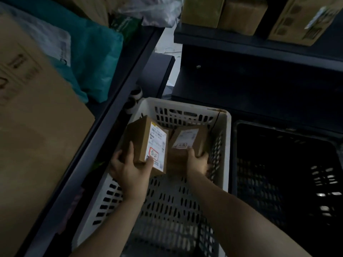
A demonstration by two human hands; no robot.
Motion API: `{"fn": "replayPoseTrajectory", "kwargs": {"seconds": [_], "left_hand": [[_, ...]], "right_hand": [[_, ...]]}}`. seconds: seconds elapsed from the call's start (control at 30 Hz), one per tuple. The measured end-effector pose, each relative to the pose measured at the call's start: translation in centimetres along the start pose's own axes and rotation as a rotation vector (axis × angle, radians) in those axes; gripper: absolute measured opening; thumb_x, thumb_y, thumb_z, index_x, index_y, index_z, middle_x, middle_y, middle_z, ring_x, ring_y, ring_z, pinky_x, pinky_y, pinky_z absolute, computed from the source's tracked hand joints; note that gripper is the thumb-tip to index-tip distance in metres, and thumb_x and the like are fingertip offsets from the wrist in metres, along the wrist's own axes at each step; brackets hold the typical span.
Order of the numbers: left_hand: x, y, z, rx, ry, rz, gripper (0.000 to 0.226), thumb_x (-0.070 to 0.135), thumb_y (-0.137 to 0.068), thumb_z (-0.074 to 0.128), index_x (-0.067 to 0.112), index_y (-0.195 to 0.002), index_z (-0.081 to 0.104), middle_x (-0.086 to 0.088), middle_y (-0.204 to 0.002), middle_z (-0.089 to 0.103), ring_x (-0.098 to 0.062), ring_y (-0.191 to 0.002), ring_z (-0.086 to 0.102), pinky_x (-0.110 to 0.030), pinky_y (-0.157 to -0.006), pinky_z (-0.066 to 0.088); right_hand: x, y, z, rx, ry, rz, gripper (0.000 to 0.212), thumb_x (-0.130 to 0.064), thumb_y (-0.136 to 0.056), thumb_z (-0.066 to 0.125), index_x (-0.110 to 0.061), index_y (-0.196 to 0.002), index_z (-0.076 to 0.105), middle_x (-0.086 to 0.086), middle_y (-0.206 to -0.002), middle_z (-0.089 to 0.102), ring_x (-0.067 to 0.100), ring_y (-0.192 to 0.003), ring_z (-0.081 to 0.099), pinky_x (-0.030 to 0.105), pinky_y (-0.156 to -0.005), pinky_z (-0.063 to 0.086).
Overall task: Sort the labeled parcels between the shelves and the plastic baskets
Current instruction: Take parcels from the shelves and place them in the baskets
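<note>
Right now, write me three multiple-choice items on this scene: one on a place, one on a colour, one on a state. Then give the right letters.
1. Where are the two small boxes?
A. On the upper shelf
B. In the white basket
C. In the black basket

2. What colour is the basket to the right of the white one?
A. Black
B. Red
C. Yellow

3. What is the left hand doing?
A. Hanging free
B. Gripping a labelled box
C. Holding the basket rim

Answers:
1 B: the left box and the right box sit within the walls of the white basket.
2 A: the black basket beside it is dark throughout.
3 B: the left hand has its fingers wrapped around the left box; the right hand grips the other.
</note>
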State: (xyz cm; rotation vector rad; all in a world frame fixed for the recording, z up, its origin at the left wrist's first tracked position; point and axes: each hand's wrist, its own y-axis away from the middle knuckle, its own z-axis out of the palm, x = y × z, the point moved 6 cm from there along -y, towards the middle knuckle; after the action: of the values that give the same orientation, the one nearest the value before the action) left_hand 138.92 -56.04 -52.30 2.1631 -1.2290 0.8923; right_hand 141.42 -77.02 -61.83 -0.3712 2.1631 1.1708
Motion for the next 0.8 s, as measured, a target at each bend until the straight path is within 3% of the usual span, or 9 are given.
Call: {"fn": "replayPoseTrajectory", "kwargs": {"seconds": [0.13, 0.23, 0.37, 0.43, 0.53, 0.63, 0.7, 0.8], "left_hand": [[-1.8, 0.1, 2.6, -0.023, -0.003, 0.064, 0.072, 0.029, -0.078, 0.074, 0.021, -0.142, 0.042, -0.014, -0.146, 0.027, -0.036, -0.129, 0.022, -0.043, -0.102, 0.031], [-3.2, -0.2, 4.1, -0.054, 0.042, 0.057, 0.071, 0.031, -0.078, 0.074, 0.024, -0.142, 0.043, -0.010, -0.144, 0.027, -0.034, -0.131, 0.023, -0.045, -0.103, 0.035], [-4.2, -0.8, 5.2, -0.113, 0.175, -0.033, 0.078, 0.053, -0.068, 0.064, 0.033, -0.141, 0.043, -0.005, -0.142, 0.028, -0.032, -0.130, 0.031, -0.047, -0.102, 0.042], [-3.9, -0.7, 5.3, -0.130, 0.266, -0.071, 0.074, 0.053, -0.068, 0.064, 0.036, -0.138, 0.046, -0.007, -0.139, 0.031, -0.028, -0.128, 0.038, -0.042, -0.103, 0.042], [-2.0, -0.3, 4.7, -0.140, 0.396, -0.042, 0.053, 0.045, -0.076, 0.071, 0.039, -0.126, 0.055, -0.003, -0.134, 0.041, -0.022, -0.121, 0.049, -0.042, -0.102, 0.045], [0.8, 0.3, 4.5, -0.176, 0.481, -0.012, 0.055, 0.046, -0.074, 0.071, 0.037, -0.126, 0.056, -0.004, -0.132, 0.051, -0.016, -0.116, 0.056, -0.039, -0.097, 0.050], [2.7, 0.9, 4.8, -0.193, 0.544, -0.001, 0.060, 0.050, -0.069, 0.070, 0.037, -0.126, 0.056, -0.005, -0.131, 0.055, -0.015, -0.113, 0.059, -0.033, -0.091, 0.053], [6.9, 2.9, 5.9, -0.207, 0.637, 0.046, 0.058, 0.048, -0.070, 0.069, 0.035, -0.125, 0.056, -0.002, -0.128, 0.059, -0.014, -0.111, 0.061, -0.035, -0.088, 0.054]], "right_hand": [[2.7, -3.2, 2.6, -0.128, -0.081, -0.005, 0.054, -0.035, -0.099, 0.049, -0.021, -0.149, 0.034, 0.012, -0.147, 0.043, 0.035, -0.132, 0.042, 0.045, -0.110, 0.036], [3.9, -5.1, 3.2, -0.218, -0.015, 0.087, 0.042, -0.015, -0.103, 0.038, -0.004, -0.143, 0.038, 0.017, -0.143, 0.045, 0.035, -0.129, 0.046, 0.040, -0.106, 0.040], [2.8, -6.8, 3.1, -0.196, 0.155, 0.061, 0.035, -0.009, -0.098, 0.043, -0.004, -0.132, 0.050, 0.017, -0.135, 0.052, 0.035, -0.117, 0.055, 0.040, -0.098, 0.049], [1.1, -5.8, 2.7, -0.223, 0.189, 0.030, 0.035, -0.013, -0.097, 0.046, -0.006, -0.131, 0.052, 0.016, -0.131, 0.055, 0.034, -0.113, 0.057, 0.037, -0.094, 0.051], [-2.0, -3.1, 1.8, -0.394, -0.022, -0.047, 0.042, -0.028, -0.102, 0.044, -0.008, -0.140, 0.046, 0.012, -0.134, 0.055, 0.031, -0.117, 0.056, 0.032, -0.084, 0.047], [-4.0, -0.2, -0.2, -0.603, -0.221, 0.009, 0.048, -0.053, -0.096, 0.046, -0.016, -0.125, 0.059, 0.012, -0.123, 0.063, 0.030, -0.109, 0.062, 0.042, -0.085, 0.054], [-5.3, 1.3, -1.5, -0.689, -0.194, -0.025, 0.055, -0.064, -0.090, 0.047, -0.022, -0.124, 0.060, 0.010, -0.119, 0.065, 0.031, -0.110, 0.062, 0.047, -0.089, 0.053], [-7.0, 2.2, -5.0, -0.789, -0.180, -0.128, 0.056, -0.063, -0.085, 0.057, -0.038, -0.134, 0.050, 0.002, -0.126, 0.063, 0.028, -0.117, 0.059, 0.053, -0.092, 0.050]]}}
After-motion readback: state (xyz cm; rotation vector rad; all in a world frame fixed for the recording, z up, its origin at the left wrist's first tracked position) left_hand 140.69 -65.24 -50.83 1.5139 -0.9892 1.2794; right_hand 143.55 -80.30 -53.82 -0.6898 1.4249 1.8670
